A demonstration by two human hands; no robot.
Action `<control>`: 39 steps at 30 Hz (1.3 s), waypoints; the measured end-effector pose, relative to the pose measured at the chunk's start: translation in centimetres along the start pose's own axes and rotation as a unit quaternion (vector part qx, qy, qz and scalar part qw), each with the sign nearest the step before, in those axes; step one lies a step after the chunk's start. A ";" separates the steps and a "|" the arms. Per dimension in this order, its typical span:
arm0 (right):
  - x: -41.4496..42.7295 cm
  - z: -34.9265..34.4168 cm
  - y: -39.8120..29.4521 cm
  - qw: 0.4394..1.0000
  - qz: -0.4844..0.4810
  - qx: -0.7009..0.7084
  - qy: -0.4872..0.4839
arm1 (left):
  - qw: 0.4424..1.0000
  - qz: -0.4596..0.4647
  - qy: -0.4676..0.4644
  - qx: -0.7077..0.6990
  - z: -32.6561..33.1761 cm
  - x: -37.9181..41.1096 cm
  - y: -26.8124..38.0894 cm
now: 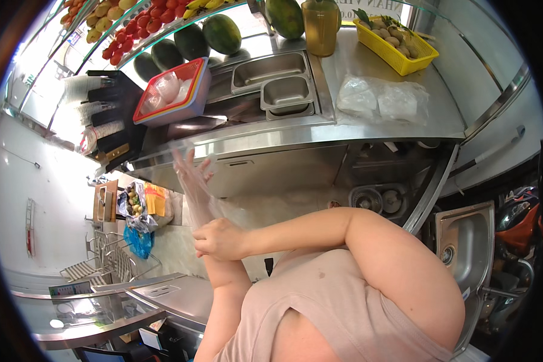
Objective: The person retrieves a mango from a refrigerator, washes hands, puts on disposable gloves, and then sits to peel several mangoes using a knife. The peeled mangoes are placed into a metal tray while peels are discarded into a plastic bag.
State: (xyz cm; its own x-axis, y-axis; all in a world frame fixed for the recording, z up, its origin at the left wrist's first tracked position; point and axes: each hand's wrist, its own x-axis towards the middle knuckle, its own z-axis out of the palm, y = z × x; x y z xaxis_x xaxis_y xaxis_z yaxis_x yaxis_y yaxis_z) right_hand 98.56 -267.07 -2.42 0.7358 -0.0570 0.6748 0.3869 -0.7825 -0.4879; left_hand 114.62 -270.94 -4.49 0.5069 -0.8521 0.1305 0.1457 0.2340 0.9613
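Observation:
My left hand (193, 174) is raised in front of the counter, its fingers apart and nothing in its grasp. A clear disposable plastic glove (203, 199) covers it loosely, and the film extends past the fingertips and down the wrist. My right hand (221, 240) is bare and closed around the left forearm at the glove's cuff, gripping the film there. Its fingers hide the edge of the cuff. Beyond the hands runs a stainless steel counter (271, 135) with a red plastic basket (198, 72) holding bagged items.
Steel food pans (287, 92) sit in the counter. Clear bags (380, 99), a yellow basket of small round fruit (405, 68) and a pitcher (320, 27) stand to the right. Watermelons (221, 34) line the back. A knife (113, 154) hangs at the left; a sink (470, 249) is right.

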 end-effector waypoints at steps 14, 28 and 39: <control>-5.3 -9.0 6.1 0.962 0.251 0.030 0.101 | 0.910 0.041 -0.239 -0.336 15.1 4.5 2.2; -7.9 -17.7 13.0 0.887 0.254 0.349 0.164 | 0.813 -0.141 -0.129 -0.550 26.5 11.4 1.9; -13.7 -24.0 18.3 0.749 0.309 0.528 0.254 | 0.727 -0.238 -0.315 -0.561 33.0 10.9 -3.2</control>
State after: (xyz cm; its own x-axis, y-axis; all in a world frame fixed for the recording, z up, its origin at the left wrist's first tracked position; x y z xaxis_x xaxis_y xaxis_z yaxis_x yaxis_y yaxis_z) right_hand 82.20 -295.49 -7.34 0.7537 -0.6440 0.1311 0.4801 0.4034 -0.7790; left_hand 91.62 -296.44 1.89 -0.2671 -0.9243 0.2725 0.9583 -0.2250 0.1759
